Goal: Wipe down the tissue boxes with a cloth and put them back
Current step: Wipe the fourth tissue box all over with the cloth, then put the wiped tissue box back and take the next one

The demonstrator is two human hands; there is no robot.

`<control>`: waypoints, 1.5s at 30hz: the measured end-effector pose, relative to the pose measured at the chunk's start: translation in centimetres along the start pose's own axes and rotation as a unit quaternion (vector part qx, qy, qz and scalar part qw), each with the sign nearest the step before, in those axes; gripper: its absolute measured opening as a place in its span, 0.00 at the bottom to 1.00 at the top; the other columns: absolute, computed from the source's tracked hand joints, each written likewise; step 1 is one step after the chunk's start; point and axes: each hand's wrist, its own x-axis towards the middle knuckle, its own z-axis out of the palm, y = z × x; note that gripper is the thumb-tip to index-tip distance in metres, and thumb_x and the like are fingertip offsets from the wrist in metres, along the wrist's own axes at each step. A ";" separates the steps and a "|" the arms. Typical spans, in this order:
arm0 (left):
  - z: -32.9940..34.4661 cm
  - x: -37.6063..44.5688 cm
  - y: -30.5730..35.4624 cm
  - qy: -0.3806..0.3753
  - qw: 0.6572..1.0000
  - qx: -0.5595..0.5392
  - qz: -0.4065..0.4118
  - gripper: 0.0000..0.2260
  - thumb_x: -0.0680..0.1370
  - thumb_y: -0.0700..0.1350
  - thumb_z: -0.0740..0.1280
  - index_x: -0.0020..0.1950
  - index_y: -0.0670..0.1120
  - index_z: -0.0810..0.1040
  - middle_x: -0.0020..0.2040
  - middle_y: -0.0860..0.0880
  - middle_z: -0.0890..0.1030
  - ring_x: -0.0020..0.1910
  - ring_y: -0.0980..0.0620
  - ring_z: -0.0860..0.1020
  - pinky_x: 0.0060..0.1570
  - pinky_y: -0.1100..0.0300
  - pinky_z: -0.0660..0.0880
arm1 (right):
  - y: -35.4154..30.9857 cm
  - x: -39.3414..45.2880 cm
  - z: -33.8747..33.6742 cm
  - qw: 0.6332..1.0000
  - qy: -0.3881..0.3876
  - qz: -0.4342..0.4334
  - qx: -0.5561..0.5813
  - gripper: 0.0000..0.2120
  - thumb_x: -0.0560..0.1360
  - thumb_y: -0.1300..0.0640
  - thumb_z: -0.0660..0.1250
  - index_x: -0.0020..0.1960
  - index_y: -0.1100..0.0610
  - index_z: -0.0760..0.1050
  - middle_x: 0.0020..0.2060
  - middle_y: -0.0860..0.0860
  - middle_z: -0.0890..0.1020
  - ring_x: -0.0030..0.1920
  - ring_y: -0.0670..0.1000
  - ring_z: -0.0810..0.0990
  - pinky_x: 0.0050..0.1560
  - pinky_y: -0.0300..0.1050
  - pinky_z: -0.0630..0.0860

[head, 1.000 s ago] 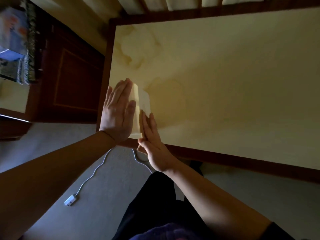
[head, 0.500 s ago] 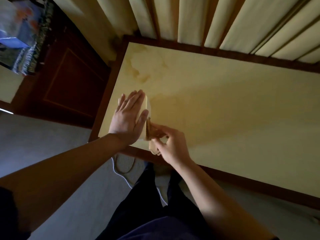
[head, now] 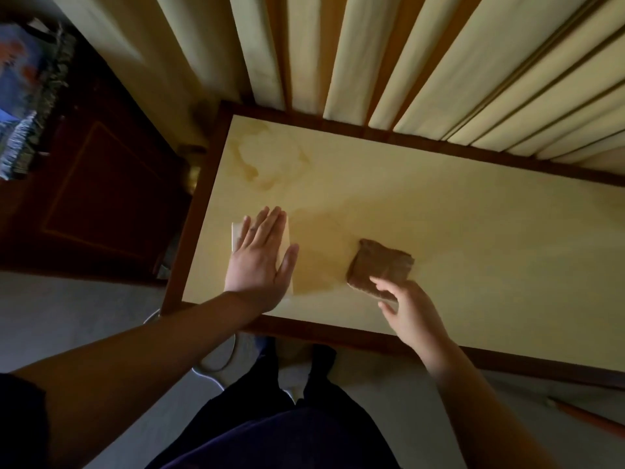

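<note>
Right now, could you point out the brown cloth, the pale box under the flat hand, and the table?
brown cloth (head: 378, 265), head view, middle of its folded top.
pale box (head: 236, 235), head view, bare far-left corner beside the fingers.
table (head: 473, 252), head view, bare yellow top.

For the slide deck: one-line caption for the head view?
Left hand lies flat on pale tissue box; right hand touches folded brown cloth on yellow wood-rimmed table.
</note>
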 end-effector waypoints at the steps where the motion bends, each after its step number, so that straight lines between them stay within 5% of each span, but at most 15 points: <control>1: -0.2 0.0 0.0 -0.002 1.000 -0.016 0.002 0.31 0.85 0.61 0.47 0.83 0.45 0.62 0.83 0.48 0.62 0.84 0.51 0.52 0.82 0.53 0.40 | 0.1 -0.7 0.5 1.000 0.000 0.025 0.005 0.25 0.79 0.54 0.73 0.75 0.43 0.75 0.58 0.47 0.84 0.50 0.47 0.81 0.50 0.36 0.75; 5: -1.3 0.3 -0.5 -0.010 0.988 -0.156 -0.009 0.29 0.84 0.63 0.49 0.81 0.50 0.66 0.81 0.54 0.65 0.83 0.58 0.49 0.80 0.59 0.35 | -3.5 -1.2 1.1 0.996 0.079 0.017 0.049 0.22 0.79 0.50 0.74 0.72 0.49 0.78 0.59 0.48 0.85 0.58 0.49 0.82 0.57 0.38 0.76; 8: -2.4 -0.3 -1.8 -0.024 0.974 -0.227 -0.012 0.28 0.85 0.63 0.48 0.82 0.54 0.64 0.82 0.55 0.62 0.83 0.59 0.46 0.81 0.54 0.38 | -9.3 0.0 0.4 0.993 0.064 -0.050 0.082 0.26 0.80 0.46 0.71 0.77 0.48 0.72 0.66 0.46 0.80 0.66 0.46 0.79 0.66 0.43 0.77; 11: -3.2 -1.6 -4.3 0.000 0.970 -0.238 -0.056 0.29 0.84 0.63 0.47 0.82 0.54 0.64 0.83 0.54 0.61 0.83 0.58 0.47 0.82 0.50 0.43 | -15.3 1.7 0.3 0.990 -0.001 -0.119 0.072 0.34 0.83 0.39 0.63 0.85 0.43 0.55 0.84 0.42 0.57 0.83 0.45 0.57 0.78 0.48 0.61; 14: -3.8 -2.7 -7.1 0.003 0.957 -0.245 -0.153 0.27 0.85 0.62 0.51 0.82 0.52 0.65 0.82 0.51 0.64 0.83 0.53 0.56 0.81 0.46 0.55 | -19.6 3.5 1.1 0.984 -0.009 -0.171 0.041 0.37 0.85 0.37 0.56 0.87 0.49 0.44 0.86 0.45 0.43 0.85 0.45 0.41 0.83 0.53 0.51; 18: -3.6 -3.2 -9.8 -0.054 0.950 -0.226 -0.209 0.23 0.86 0.53 0.58 0.81 0.48 0.65 0.80 0.47 0.67 0.79 0.48 0.65 0.74 0.57 0.59 | -21.3 4.9 3.0 0.977 -0.028 -0.198 -0.069 0.45 0.84 0.31 0.54 0.86 0.54 0.36 0.85 0.50 0.35 0.83 0.49 0.32 0.84 0.58 0.39; 26: -2.2 -1.7 -10.1 -0.214 0.877 -0.270 -0.336 0.26 0.87 0.56 0.56 0.82 0.45 0.63 0.81 0.42 0.64 0.80 0.42 0.63 0.76 0.51 0.60 | -19.8 4.8 3.2 0.990 -0.022 -0.136 -0.038 0.49 0.78 0.45 0.59 0.84 0.56 0.30 0.83 0.50 0.30 0.83 0.52 0.28 0.83 0.60 0.38; 31: -1.5 -0.5 -7.2 -0.219 0.831 -0.373 -0.349 0.25 0.86 0.61 0.52 0.63 0.47 0.82 0.62 0.40 0.81 0.57 0.45 0.77 0.56 0.57 0.68 | -16.0 5.1 3.3 0.993 0.004 -0.081 0.085 0.48 0.76 0.23 0.40 0.83 0.51 0.28 0.84 0.48 0.32 0.84 0.51 0.32 0.82 0.57 0.36; 34: -1.2 0.6 -5.8 -0.187 0.861 -0.354 -0.312 0.39 0.72 0.76 0.51 0.63 0.50 0.83 0.55 0.49 0.83 0.56 0.47 0.80 0.58 0.51 0.75 | -12.7 5.7 2.8 0.990 0.007 -0.041 0.136 0.45 0.76 0.29 0.43 0.82 0.50 0.28 0.83 0.48 0.30 0.83 0.50 0.30 0.83 0.58 0.36; 37: -1.1 2.3 -3.7 -0.156 0.881 -0.332 -0.298 0.33 0.73 0.71 0.55 0.64 0.50 0.81 0.56 0.50 0.82 0.55 0.48 0.79 0.56 0.52 0.75 | -9.1 6.6 1.7 0.983 0.011 -0.009 0.183 0.44 0.74 0.28 0.44 0.81 0.47 0.31 0.81 0.45 0.31 0.82 0.48 0.30 0.83 0.51 0.35; 41: -0.2 6.0 0.5 -0.128 0.900 -0.320 -0.266 0.29 0.75 0.67 0.58 0.66 0.50 0.80 0.58 0.51 0.77 0.57 0.51 0.77 0.54 0.57 0.71 | -4.7 8.8 -0.6 0.976 0.003 0.049 0.214 0.42 0.73 0.45 0.47 0.82 0.47 0.32 0.79 0.38 0.32 0.81 0.41 0.32 0.84 0.60 0.43; 45: 1.9 10.8 4.7 -0.109 0.912 -0.306 -0.249 0.29 0.75 0.66 0.59 0.69 0.51 0.79 0.59 0.52 0.76 0.59 0.51 0.77 0.56 0.57 0.71 | 0.1 11.8 -2.9 0.976 0.004 0.048 0.212 0.46 0.74 0.33 0.43 0.85 0.54 0.36 0.80 0.42 0.32 0.81 0.44 0.31 0.84 0.55 0.38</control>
